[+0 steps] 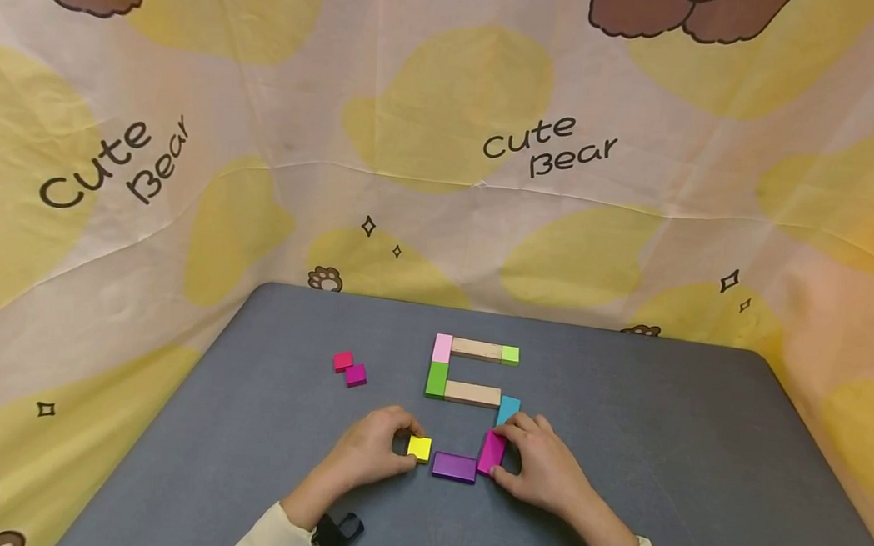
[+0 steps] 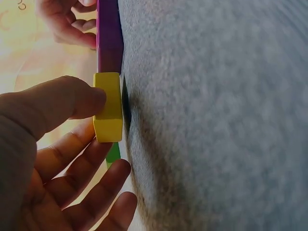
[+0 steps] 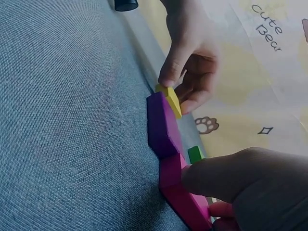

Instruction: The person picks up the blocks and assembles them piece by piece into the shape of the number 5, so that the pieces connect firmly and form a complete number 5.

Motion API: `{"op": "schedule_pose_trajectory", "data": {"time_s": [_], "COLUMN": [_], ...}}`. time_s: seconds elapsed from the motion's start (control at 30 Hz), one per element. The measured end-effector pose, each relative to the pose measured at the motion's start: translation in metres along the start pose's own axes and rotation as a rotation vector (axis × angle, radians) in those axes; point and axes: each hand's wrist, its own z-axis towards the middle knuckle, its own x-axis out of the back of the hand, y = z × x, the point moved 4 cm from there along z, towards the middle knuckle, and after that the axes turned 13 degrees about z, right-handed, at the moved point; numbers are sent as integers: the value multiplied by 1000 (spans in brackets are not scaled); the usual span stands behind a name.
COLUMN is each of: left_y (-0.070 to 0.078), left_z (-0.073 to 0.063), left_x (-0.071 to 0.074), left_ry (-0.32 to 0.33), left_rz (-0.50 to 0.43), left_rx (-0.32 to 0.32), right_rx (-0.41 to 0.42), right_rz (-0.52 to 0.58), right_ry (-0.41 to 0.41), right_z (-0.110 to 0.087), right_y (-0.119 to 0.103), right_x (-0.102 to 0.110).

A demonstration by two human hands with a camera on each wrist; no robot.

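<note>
My left hand (image 1: 375, 446) pinches a small yellow block (image 1: 419, 449) between thumb and fingers, just left of a purple block (image 1: 454, 467). In the left wrist view, the thumb presses the side of that yellow block (image 2: 109, 108). My right hand (image 1: 548, 468) grips a magenta block (image 1: 491, 453) by its ends, thumb at the near end. The magenta block touches the purple block's right end, and a blue block (image 1: 508, 410) sits at its far end. Behind them a light wooden block (image 1: 472, 394), a green block (image 1: 436, 380) and a pink block (image 1: 442, 348) continue the line.
Another wooden block (image 1: 476, 350) and a lime green cube (image 1: 510, 356) form the far row. Two loose cubes, one red (image 1: 343, 362) and one magenta (image 1: 356, 375), lie to the left on the grey table (image 1: 245, 462). A patterned cloth (image 1: 425, 222) hangs behind.
</note>
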Motion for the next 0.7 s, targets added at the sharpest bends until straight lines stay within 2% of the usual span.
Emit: {"op": "schedule_pose_trajectory", "data": {"time_s": [0.27, 0.7], "left_y": [2, 5], "left_z": [0, 0], "left_x": [-2, -1], "left_ry": [-20, -27], "left_rz": [2, 12], "left_rx": [8, -20], "right_rx": [-1, -5], "right_rz": [-3, -4], "right_ry": [-7, -14], "right_z": [0, 0], "right_y": [-1, -1], "right_x": [0, 0]}}
